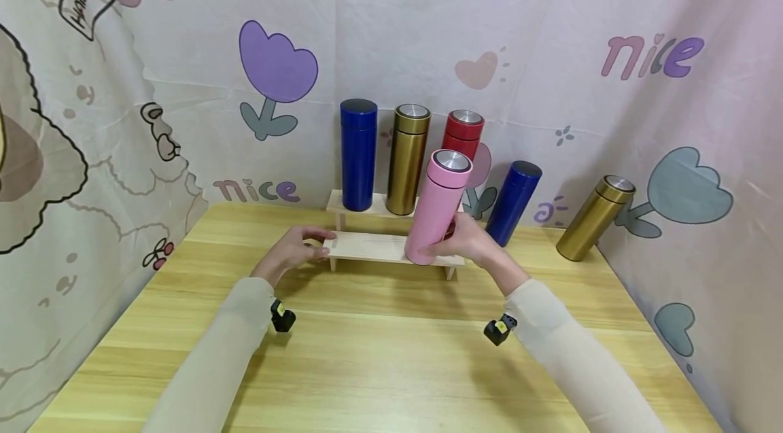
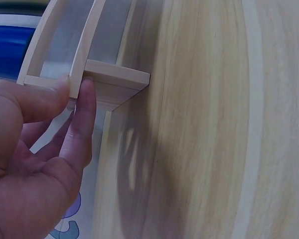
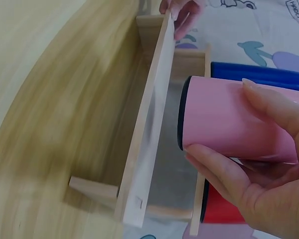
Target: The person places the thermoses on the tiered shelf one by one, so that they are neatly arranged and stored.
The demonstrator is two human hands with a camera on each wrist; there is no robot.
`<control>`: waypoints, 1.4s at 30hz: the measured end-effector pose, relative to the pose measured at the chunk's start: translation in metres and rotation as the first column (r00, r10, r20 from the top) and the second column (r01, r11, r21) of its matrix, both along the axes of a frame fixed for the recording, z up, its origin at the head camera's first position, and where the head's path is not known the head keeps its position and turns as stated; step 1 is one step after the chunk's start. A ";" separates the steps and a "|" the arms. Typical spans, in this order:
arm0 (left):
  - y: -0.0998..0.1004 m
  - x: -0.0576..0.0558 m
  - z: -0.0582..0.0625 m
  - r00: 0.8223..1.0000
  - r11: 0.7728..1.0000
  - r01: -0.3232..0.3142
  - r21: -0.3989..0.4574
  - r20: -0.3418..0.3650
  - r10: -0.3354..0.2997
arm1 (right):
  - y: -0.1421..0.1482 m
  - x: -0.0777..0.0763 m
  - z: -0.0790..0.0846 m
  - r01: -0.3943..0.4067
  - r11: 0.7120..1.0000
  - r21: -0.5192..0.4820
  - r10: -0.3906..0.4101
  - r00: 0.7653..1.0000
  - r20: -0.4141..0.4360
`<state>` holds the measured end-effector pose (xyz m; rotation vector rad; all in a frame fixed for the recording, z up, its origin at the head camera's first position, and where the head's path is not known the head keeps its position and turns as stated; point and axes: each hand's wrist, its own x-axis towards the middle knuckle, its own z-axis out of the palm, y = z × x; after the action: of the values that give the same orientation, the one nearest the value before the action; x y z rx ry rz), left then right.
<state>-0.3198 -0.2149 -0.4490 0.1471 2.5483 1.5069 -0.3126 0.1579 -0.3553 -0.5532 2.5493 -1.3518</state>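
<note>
My right hand (image 1: 467, 239) grips a pink thermos flask (image 1: 437, 205) round its lower part, slightly tilted. In the right wrist view the dark base of the pink flask (image 3: 234, 119) stands a little off the lower shelf board. My left hand (image 1: 295, 253) pinches the left end of the lower step of a two-tier wooden rack (image 1: 367, 246), thumb on top and fingers beneath, as the left wrist view shows. On the upper step stand a blue flask (image 1: 359, 161), a gold flask (image 1: 408, 164) and a red flask (image 1: 463, 130), the red one partly hidden behind the pink flask.
Right of the rack, another blue flask (image 1: 514, 205) and another gold flask (image 1: 595, 219) stand near the back edge of the wooden table (image 1: 391, 358). A printed curtain (image 1: 404, 25) hangs behind and along the sides.
</note>
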 end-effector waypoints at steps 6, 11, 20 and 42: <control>0.002 0.001 0.001 1.000 1.000 -0.006 0.006 0.009 0.006 | -0.008 0.000 -0.002 -0.005 1.000 -0.002 0.005 1.000 -0.019; 0.001 0.001 0.001 1.000 1.000 -0.002 0.001 0.010 0.002 | -0.014 -0.002 -0.002 -0.015 1.000 -0.020 0.014 1.000 -0.027; 0.001 0.001 0.005 1.000 1.000 -0.003 -0.003 0.008 0.003 | -0.027 -0.003 -0.001 0.005 1.000 -0.027 -0.005 1.000 -0.009; 0.002 0.003 0.007 1.000 1.000 0.025 -0.008 0.001 -0.025 | -0.060 -0.004 -0.004 0.051 0.999 0.019 -0.050 0.999 -0.013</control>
<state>-0.3171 -0.2131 -0.4417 0.1764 2.5423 1.4875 -0.3170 0.0975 -0.3598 -0.4990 2.6005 -1.3431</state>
